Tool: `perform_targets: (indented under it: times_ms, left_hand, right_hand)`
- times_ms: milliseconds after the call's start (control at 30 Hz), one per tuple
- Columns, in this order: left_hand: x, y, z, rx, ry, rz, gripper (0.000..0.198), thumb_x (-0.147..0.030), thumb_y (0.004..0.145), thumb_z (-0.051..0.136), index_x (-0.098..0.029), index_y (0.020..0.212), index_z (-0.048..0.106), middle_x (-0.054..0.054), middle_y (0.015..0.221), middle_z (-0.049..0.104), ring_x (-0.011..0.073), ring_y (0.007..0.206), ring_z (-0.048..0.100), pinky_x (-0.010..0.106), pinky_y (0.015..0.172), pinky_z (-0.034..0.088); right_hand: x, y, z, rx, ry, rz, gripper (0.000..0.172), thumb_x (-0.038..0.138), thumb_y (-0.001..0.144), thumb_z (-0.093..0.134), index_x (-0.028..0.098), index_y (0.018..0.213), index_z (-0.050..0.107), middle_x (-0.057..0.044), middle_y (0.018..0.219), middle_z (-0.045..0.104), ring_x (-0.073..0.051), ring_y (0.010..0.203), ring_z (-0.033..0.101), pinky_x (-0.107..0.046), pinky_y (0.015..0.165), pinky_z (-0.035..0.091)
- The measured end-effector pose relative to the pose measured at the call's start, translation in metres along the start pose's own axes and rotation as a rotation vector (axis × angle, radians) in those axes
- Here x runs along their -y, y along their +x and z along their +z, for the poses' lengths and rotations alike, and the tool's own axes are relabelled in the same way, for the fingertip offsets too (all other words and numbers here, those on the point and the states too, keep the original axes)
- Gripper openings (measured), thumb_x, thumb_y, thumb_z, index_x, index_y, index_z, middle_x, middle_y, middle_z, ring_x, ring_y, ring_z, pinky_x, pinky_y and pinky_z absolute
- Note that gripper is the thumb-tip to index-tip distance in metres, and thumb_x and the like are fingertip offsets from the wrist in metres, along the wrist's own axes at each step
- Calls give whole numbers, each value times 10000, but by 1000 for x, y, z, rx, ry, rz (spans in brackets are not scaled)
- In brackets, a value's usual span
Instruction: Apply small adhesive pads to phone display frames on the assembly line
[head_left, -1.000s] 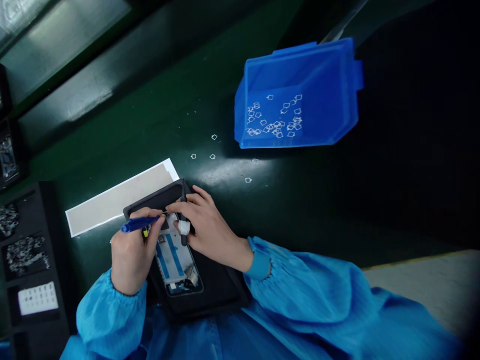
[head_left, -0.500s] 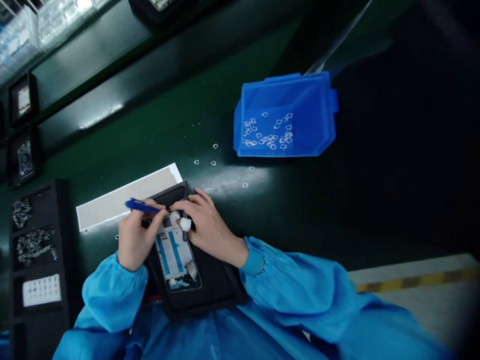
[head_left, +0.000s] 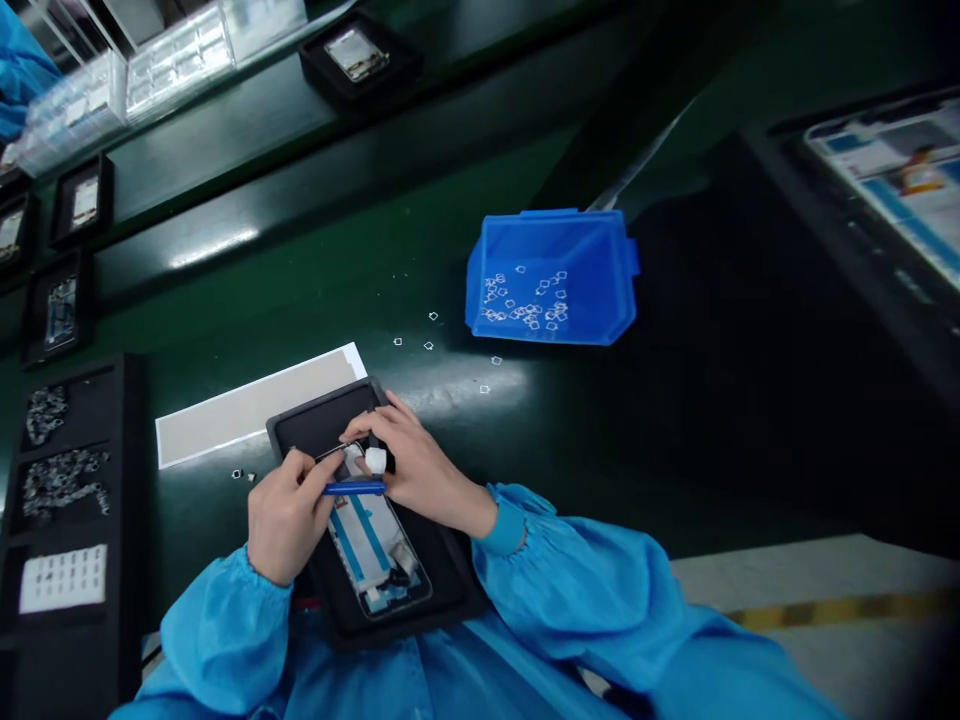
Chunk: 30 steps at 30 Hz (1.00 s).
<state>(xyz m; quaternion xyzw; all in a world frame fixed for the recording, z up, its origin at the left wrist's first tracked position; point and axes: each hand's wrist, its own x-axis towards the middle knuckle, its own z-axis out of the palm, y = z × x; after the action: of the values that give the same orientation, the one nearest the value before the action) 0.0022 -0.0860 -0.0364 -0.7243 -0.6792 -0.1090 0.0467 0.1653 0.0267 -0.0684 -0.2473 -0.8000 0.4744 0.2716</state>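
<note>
An opened phone housing [head_left: 367, 540] with two blue strips lies tilted in a black foam tray [head_left: 307, 420] close to my body. My left hand [head_left: 285, 515] is closed round a slim blue pen-like tool [head_left: 354, 488], which points right across the phone. Its thumb and forefinger press at the phone's upper end. My right hand [head_left: 420, 465] grips the upper right corner of the phone, fingertips on the top edge. A small white piece [head_left: 376, 460] sits by the right thumb; whether it is worn or held, I cannot make out.
A blue bin [head_left: 600, 280] holds many small white frames; several more lie loose on the green table. Behind the tray is a beige sheet [head_left: 255, 405]. A black compartment tray [head_left: 124, 500] with small parts stands left. Another phone [head_left: 900, 180] appears far right.
The blue tool has swung from pointing up-left behind my left hand to lying rightward across the phone. My left hand has turned over the phone's top. The view has shifted, bringing another phone into sight.
</note>
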Motion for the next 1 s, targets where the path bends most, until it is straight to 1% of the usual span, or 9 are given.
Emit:
perform_targets:
  times_ms: [67,133,233,300,467,633,767,867,1000]
  left_hand:
    - [0,-2,3,23,69,22,308,-131,905,498,-236,1126,686,1,750,579,124,588,547,238,534,405]
    - [1,-3,3,45,109,36,337,-114,891,497,-240,1139,688,4,752,583,131,583,547,247,538,410]
    - [3,-2,2,109,122,53,397,-80,861,497,-249,1170,681,10,777,596,139,585,560,252,533,422]
    - [4,-1,0,175,111,42,410,-80,853,509,-259,1181,679,12,807,607,141,595,578,253,531,435]
    - [12,16,-11,379,-17,-39,385,-146,883,519,-288,1209,666,17,954,652,132,644,640,245,536,479]
    - [25,67,-4,347,-17,-166,395,-362,948,508,-324,1334,580,38,1387,586,224,925,713,316,666,566]
    - [28,105,11,428,24,-123,451,-521,924,518,-335,1330,584,33,1490,503,281,990,710,386,763,580]
    - [26,117,17,398,46,-155,549,-598,914,483,-290,1362,558,70,1498,491,306,1021,701,407,792,579]
    - [23,117,18,427,48,-82,505,-583,913,498,-334,1348,560,55,1535,443,286,973,716,389,745,583]
  right_hand:
    - [1,-2,-1,-66,21,-4,168,172,908,545,250,1052,583,-14,1040,705,-210,1018,648,-570,1184,225]
    - [1,-4,-4,-190,72,17,177,190,968,480,255,1077,603,-15,1024,727,-202,987,675,-547,1147,309]
    - [-3,-1,-17,-391,196,125,243,297,1015,443,259,1180,617,-8,834,716,-183,800,686,-416,891,540]
    - [-7,6,-28,-445,273,222,322,413,1006,459,254,1232,625,-5,744,661,-180,747,662,-338,716,575]
    - [-19,38,-47,-345,443,356,409,563,889,582,205,1070,665,-3,668,598,-205,835,676,-271,602,585]
    - [-31,64,-40,-349,466,401,435,597,750,699,197,912,645,-2,690,637,-162,661,659,-255,549,574]
    - [-43,71,-35,-402,415,395,458,623,739,680,185,870,652,-29,739,675,-153,613,647,-265,537,575]
    - [-49,73,-38,-437,369,388,467,634,748,663,178,848,644,-46,717,690,-168,595,657,-275,528,569]
    - [-52,81,-42,-461,312,366,425,603,742,682,202,827,571,-33,669,689,-210,636,700,-288,553,563]
